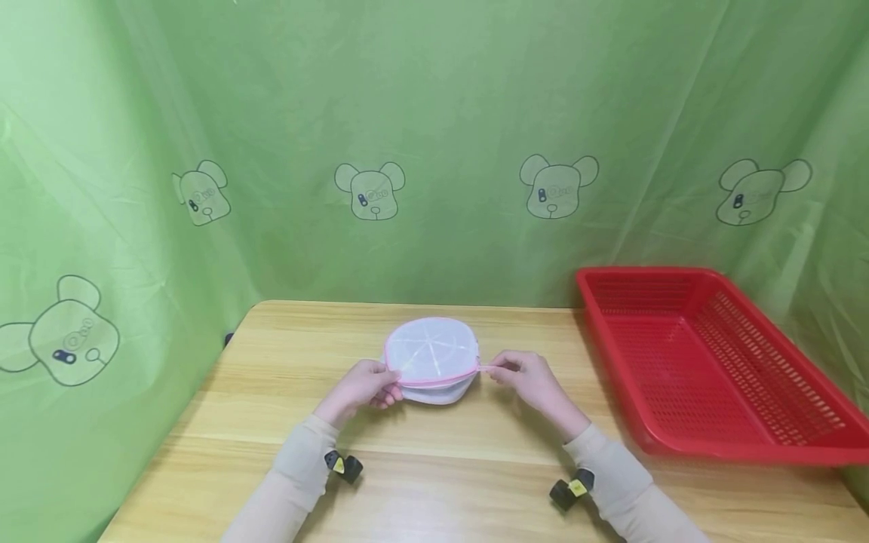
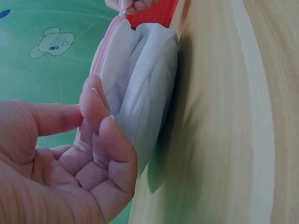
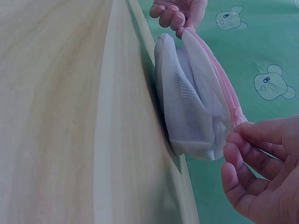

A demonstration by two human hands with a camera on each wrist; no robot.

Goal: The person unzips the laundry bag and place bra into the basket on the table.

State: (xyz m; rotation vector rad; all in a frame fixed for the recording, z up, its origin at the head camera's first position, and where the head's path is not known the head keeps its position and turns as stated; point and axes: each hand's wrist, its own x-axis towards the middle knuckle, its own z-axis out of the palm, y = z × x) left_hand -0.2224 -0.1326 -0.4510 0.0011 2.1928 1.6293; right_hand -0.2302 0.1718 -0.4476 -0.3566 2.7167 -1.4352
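A white mesh laundry bag with a pink zipper round its top edge sits near the middle of the wooden table. Pale lines cross its round lid like spokes. My left hand pinches the left front rim between thumb and index finger. On the opposite side, my right hand pinches a small pale tab at the end of the zipper, its other fingers loosely curled. Seen from the left wrist, the bag's soft mesh side sags in folds below the zipper.
A large red plastic basket with slotted walls stands at the right of the table. Green curtains printed with bear heads hang behind and at both sides. Each wrist wears a small black camera.
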